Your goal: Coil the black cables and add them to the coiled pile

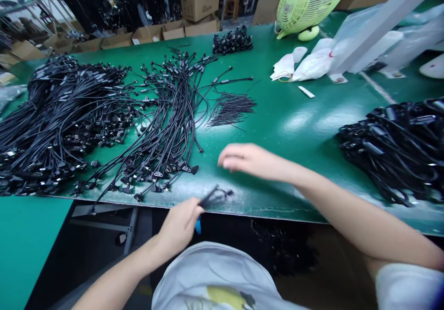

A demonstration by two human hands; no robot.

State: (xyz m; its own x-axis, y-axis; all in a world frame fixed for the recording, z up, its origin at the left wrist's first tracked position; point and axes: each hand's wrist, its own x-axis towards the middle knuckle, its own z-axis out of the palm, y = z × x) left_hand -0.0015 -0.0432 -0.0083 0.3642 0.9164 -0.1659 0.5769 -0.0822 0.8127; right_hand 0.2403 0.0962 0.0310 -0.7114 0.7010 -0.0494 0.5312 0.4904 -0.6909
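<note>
1 cable (212,198), folded and blurred, sticks out of the left hand (181,223) at the near edge of the table (305,136). That hand is closed round it; the right hand (249,162) hovers over the table just beyond, fingers loosely bent, with nothing visible in its grasp. The cable should be light and springy, likely to spread if let go, with a smooth jacket that may slide a little. Its plug (229,193) looks stiff, and the joint behind that probably takes bending worst, so the safest hold seems to be round the gathered middle.
</note>
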